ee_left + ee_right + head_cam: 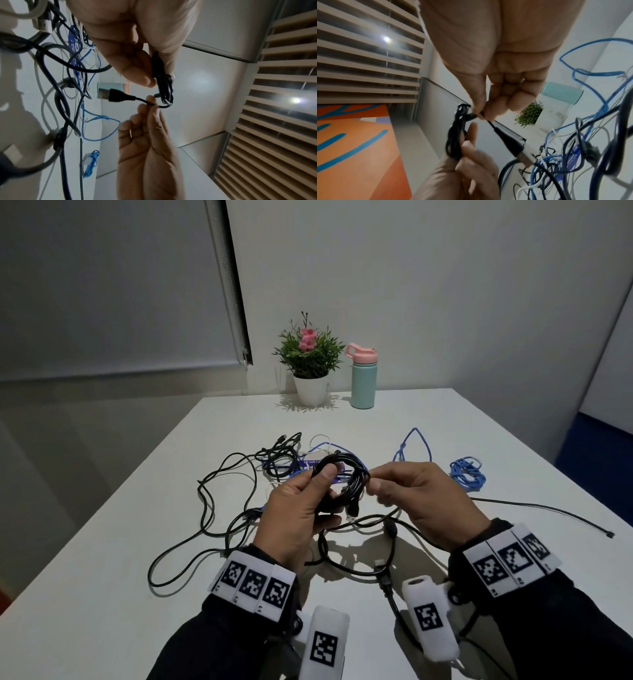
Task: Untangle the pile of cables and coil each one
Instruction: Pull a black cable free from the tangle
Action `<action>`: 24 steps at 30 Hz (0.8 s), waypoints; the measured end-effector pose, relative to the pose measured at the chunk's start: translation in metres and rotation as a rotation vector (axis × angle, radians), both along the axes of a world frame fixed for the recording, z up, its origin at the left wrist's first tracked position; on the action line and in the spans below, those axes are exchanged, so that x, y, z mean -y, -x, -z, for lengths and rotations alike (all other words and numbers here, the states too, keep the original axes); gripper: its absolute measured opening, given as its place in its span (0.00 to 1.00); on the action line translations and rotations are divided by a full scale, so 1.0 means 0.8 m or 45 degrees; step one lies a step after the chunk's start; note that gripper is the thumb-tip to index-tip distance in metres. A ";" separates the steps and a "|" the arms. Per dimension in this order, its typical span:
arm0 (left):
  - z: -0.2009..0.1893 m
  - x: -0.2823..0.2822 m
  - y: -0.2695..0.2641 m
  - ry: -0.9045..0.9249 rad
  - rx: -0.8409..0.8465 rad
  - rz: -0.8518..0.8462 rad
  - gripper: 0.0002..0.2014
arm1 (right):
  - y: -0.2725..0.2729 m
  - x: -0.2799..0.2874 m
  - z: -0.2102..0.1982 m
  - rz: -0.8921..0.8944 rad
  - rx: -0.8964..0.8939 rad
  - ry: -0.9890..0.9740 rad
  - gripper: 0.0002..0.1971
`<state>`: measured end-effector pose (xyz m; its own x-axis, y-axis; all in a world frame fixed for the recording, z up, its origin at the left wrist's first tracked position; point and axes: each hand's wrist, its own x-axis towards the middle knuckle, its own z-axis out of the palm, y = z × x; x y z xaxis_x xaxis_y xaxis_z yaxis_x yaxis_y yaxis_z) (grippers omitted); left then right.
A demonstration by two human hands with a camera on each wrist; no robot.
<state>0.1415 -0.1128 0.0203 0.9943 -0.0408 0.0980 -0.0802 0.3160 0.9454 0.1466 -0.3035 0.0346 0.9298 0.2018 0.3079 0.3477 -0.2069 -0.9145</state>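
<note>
A small coil of black USB cable [346,479] is held above the table [445,422]. My left hand [323,486] grips the coil, thumb on top; the left wrist view shows its fingers [137,75] wrapped round the bundled black loops [163,83]. My right hand [373,484] pinches the cable's free end beside the coil, and the right wrist view shows its fingertips [481,115] closed on the strand. The USB plug [352,513] [109,96] [522,155] hangs loose below. Under both hands lies the tangled pile of cables [274,460], black, blue and white.
A coiled blue cable [466,474] lies at the right, and a loose blue cable [414,443] lies behind it. One thin black cable [548,510] trails toward the right edge. A potted plant [310,361] and a teal bottle [363,381] stand at the far edge.
</note>
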 end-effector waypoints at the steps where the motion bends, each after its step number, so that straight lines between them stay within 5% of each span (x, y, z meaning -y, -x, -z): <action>1: 0.000 0.001 0.000 -0.035 0.019 -0.015 0.14 | 0.002 -0.005 0.000 -0.020 -0.020 -0.031 0.07; 7: -0.002 0.002 0.005 -0.206 0.210 -0.171 0.04 | 0.012 -0.019 0.004 -0.295 -0.341 -0.445 0.14; 11: -0.001 0.005 0.007 -0.280 0.286 -0.194 0.09 | 0.007 -0.026 0.012 -0.122 -0.294 -0.468 0.12; 19: -0.001 0.008 0.003 0.157 0.039 -0.116 0.28 | 0.006 -0.020 0.008 -0.119 -0.331 -0.328 0.21; 24: 0.002 0.011 0.003 0.280 0.061 0.002 0.21 | 0.006 -0.020 0.002 -0.088 -0.353 -0.265 0.11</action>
<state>0.1389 -0.1215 0.0187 0.9883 -0.0151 0.1520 -0.1227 0.5145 0.8487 0.1419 -0.2877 0.0329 0.9700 0.2269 0.0867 0.0870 0.0090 -0.9962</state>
